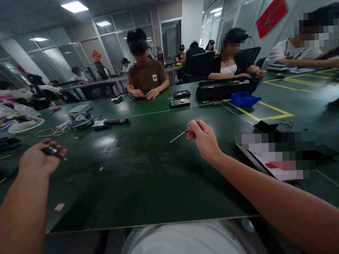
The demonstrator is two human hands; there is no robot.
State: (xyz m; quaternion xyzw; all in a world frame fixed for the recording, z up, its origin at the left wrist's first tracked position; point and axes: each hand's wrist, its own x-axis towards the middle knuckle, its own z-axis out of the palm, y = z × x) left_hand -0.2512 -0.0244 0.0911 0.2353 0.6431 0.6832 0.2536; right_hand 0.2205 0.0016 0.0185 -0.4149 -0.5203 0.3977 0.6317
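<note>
On the left, my left hand [40,159] is closed round a dark tool [52,151] with a short metal tip pointing right and down. Right of centre, my right hand [200,135] grips the reddish handle of a screwdriver [178,137]; its thin shaft points left and down above the green table [138,188]. Both hands are raised over the tabletop, well apart from each other. A small pale scrap [59,207] lies near the table's front left edge, below my left hand.
Two hard drives [180,103] lie past my right hand. A blue tray [244,99] stands near a long black case [226,89]. A partly blurred white object [272,160] lies at right. Cables [81,121] and a dark tool [117,121] lie at left. People sit opposite.
</note>
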